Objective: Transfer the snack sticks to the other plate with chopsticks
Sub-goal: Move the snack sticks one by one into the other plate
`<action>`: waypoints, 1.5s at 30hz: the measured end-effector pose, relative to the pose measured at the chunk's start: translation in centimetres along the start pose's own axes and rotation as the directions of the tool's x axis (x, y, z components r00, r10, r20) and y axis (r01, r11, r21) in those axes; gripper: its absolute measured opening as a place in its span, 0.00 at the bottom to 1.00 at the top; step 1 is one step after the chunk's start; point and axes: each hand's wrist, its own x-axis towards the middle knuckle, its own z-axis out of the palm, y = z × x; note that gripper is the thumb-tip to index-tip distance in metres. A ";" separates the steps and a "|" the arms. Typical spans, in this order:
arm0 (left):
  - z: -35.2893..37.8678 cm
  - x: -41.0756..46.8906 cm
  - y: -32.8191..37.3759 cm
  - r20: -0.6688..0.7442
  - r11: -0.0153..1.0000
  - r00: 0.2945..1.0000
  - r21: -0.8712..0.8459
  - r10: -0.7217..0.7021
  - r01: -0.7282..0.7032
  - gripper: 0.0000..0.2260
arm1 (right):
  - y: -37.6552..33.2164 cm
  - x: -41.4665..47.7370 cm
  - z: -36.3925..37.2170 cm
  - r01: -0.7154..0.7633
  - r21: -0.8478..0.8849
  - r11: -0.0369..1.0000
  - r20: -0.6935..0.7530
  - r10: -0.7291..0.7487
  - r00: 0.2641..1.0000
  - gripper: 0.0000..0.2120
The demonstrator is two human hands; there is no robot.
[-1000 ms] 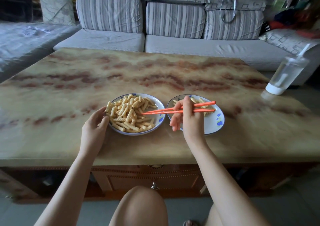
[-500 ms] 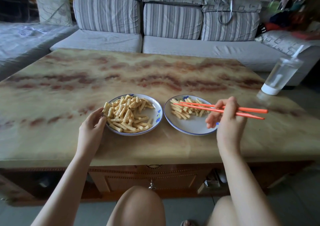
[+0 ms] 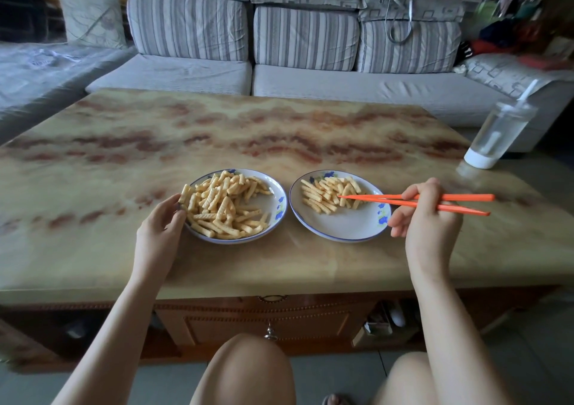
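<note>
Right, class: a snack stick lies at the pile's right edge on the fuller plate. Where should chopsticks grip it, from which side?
Probably pinch the snack stick across its middle, bringing the chopsticks from the right over the bare part of the fuller plate: thin and exposed there.

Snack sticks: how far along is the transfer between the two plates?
Done: a small pile of snack sticks lies on the right plate. In hand: the right hand holds the orange chopsticks, tips at that pile; whether they pinch a stick is unclear. The left hand grips the rim of the left plate. Left: the bigger heap on it, so well under half is across.
</note>
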 end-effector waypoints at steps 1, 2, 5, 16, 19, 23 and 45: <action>0.0 0.0 0.0 0.001 1.000 1.000 0.001 -0.001 0.001 0.16 | -0.1 0.0 0.0 0.001 0.008 1.000 -0.002 -0.001 1.000 0.19; 0.0 0.0 -0.1 0.002 1.000 1.000 0.000 0.000 0.000 0.16 | -0.2 -0.1 0.0 0.006 0.020 1.000 -0.004 -0.006 1.000 0.19; 0.0 0.0 -0.1 0.001 1.000 1.000 -0.006 -0.002 0.002 0.16 | -0.5 -0.3 0.2 0.043 0.053 0.998 -0.005 -0.043 0.999 0.19; 0.1 0.1 -0.2 0.002 1.000 1.000 -0.008 0.001 -0.001 0.16 | -0.5 -2.9 4.1 -0.041 0.130 0.991 0.359 -0.008 0.933 0.21; 0.0 0.1 -0.2 0.000 1.000 1.000 -0.006 0.001 -0.001 0.16 | -0.1 -3.3 5.1 -0.050 0.102 0.993 0.438 0.001 0.899 0.21; 0.0 0.1 -0.2 0.002 1.000 1.000 -0.005 0.002 -0.002 0.16 | 0.2 -3.5 6.1 -0.059 0.083 0.995 0.464 0.014 0.886 0.22; 0.0 0.1 -0.2 -0.003 1.000 1.000 -0.001 -0.011 0.011 0.16 | -1.0 -1.9 2.8 -0.033 0.155 0.987 0.181 0.004 0.983 0.21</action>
